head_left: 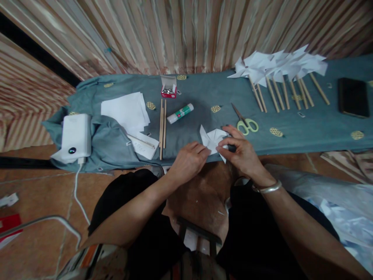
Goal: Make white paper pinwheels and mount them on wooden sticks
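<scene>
A white paper pinwheel point(214, 138) with folded blades is held at the table's front edge. My left hand point(190, 159) pinches its lower left edge between thumb and fingers. On its right side, my right hand point(240, 149) is closed round a black-handled tool point(232, 148), with thumb and fingertips against the paper. The tool's working end is hidden, so I cannot tell its exact kind. Scissors point(247, 125) with light green handles lie just beyond my right hand. A glue stick point(180, 113) lies behind the pinwheel, to the left.
Finished pinwheels point(279, 66) on sticks lie at the back right, near a dark phone point(353, 97). Wooden sticks point(161, 130), a red box of metal pins point(168, 87), white paper sheets point(125, 111), a pen point(141, 141) and a corded power bank point(76, 134) are to the left.
</scene>
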A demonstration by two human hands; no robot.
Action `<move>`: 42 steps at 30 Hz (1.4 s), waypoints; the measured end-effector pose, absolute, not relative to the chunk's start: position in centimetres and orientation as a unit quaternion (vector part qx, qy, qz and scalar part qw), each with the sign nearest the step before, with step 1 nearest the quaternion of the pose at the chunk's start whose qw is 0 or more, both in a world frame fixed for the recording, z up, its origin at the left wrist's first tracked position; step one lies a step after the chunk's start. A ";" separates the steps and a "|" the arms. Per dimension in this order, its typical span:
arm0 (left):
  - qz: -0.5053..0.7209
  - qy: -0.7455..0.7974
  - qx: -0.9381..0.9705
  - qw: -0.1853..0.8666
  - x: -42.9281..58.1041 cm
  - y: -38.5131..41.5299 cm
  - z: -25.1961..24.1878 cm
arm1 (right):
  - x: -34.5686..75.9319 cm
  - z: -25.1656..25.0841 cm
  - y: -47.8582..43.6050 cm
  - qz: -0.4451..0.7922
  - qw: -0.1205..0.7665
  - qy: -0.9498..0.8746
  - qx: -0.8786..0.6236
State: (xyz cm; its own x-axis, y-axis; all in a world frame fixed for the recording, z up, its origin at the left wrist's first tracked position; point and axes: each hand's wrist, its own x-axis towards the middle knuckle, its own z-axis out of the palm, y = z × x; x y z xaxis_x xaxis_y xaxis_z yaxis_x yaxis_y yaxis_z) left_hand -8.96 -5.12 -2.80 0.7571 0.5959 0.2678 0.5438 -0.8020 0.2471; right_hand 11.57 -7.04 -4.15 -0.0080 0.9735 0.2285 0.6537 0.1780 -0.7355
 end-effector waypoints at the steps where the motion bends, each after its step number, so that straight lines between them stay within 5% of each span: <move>1: 0.169 0.309 0.933 0.081 -8.9 -5.2 -2.8 | 11.4 -4.2 -7.1 0.204 0.363 -0.678 -0.606; 42: 0.168 0.273 0.941 0.111 -8.5 -5.0 -3.0 | 10.8 -4.3 -7.7 0.138 0.352 -0.702 -0.604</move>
